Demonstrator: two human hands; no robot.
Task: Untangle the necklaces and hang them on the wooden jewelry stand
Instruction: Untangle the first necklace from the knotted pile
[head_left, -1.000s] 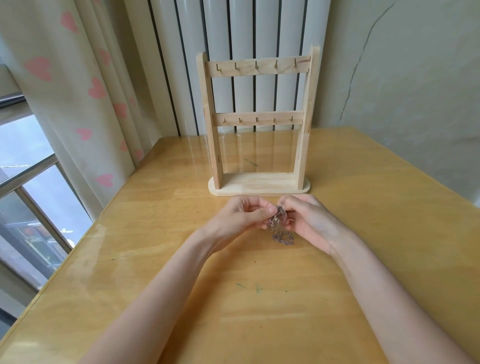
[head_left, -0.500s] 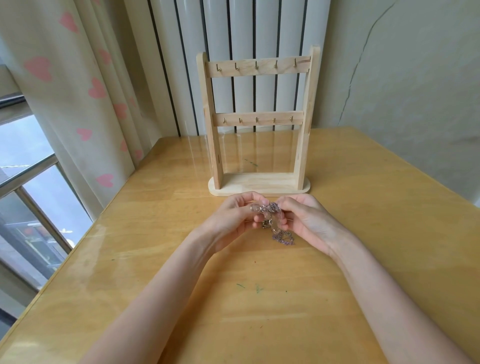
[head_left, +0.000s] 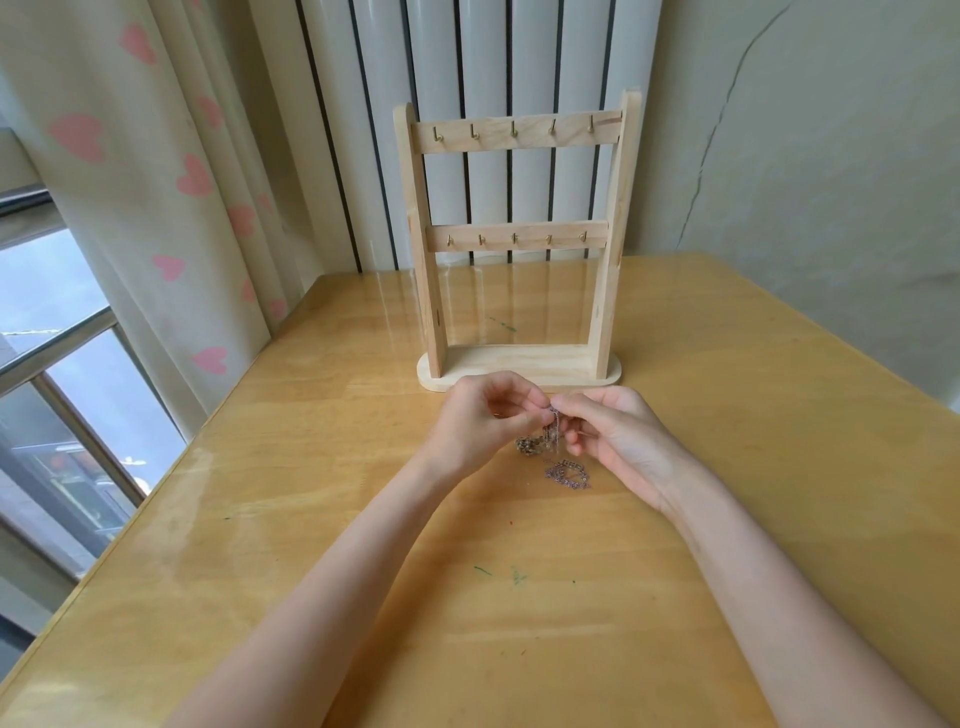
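Pinching the necklaces (head_left: 553, 447) between thumb and fingertips, both hands meet just in front of the wooden jewelry stand (head_left: 517, 249), near the middle of the table (head_left: 311, 571). The left hand (head_left: 480, 426) has its fingers curled round the top of the tangle; the right hand (head_left: 615, 441) nips a strand beside it, fingertips almost touching the left's. From that shared grip the chains hang down — a darker clump sits low by the left wrist and a paler, pinkish loop lies on the tabletop just nearer the person.

The step in hand looks like the untangling itself, with nothing yet on the stand's two rows of hooks (head_left: 514, 130). To do it well, I would judge it best to keep one hand holding the knot steady while the other teases a single strand loose — working slack into the knot rather than pulling the ends apart, which would likely tighten it. Letting the free loops rest on the table keeps their weight off the snarl.
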